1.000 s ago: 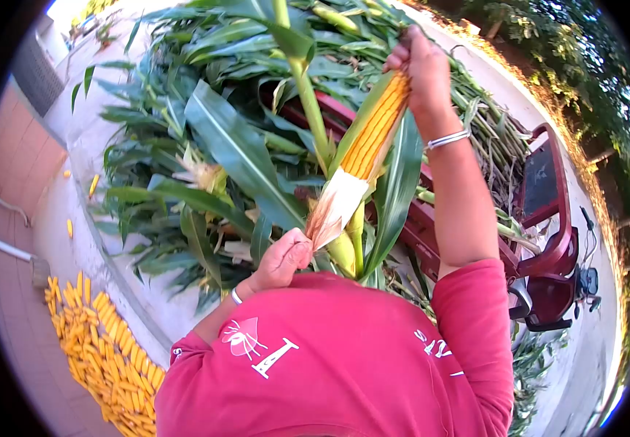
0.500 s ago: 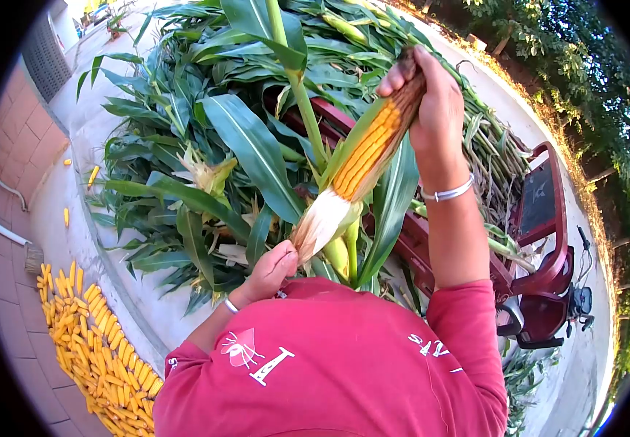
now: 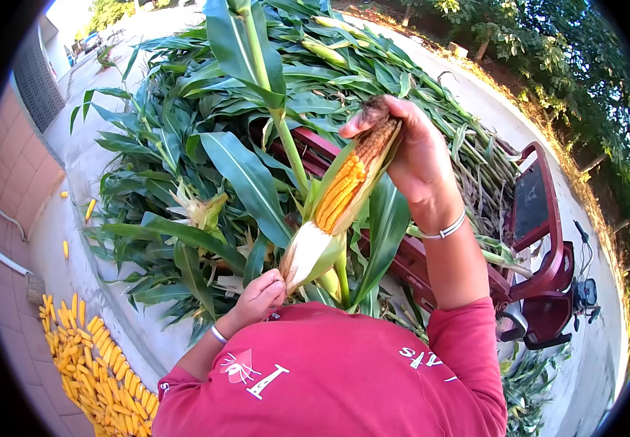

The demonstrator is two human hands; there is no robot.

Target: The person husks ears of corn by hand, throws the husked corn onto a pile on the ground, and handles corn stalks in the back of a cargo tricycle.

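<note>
An ear of corn (image 3: 343,191), still on its stalk (image 3: 293,149), tilts up to the right in front of my chest. Its husk is partly peeled, baring yellow kernels and a brown tip with dark silk. My right hand (image 3: 418,153) curls around that tip, with the thumb and fingers by the silk and the palm beside the green husk. Low on the ear, my left hand (image 3: 262,295) pinches the pale peeled husk (image 3: 304,251) that hangs folded down. Broad green leaves (image 3: 246,175) surround both hands.
A large heap of corn stalks (image 3: 315,87) lies ahead, partly on a dark red cart (image 3: 410,266) with a seat and handlebars at right. Husked cobs (image 3: 96,364) are piled at lower left near a brick wall (image 3: 27,146). Trees (image 3: 541,58) line the right.
My right hand has shifted down at the ear's tip, its grip looser, and more of the brown tip and silk shows. The ear and my left hand sit slightly lower and further left.
</note>
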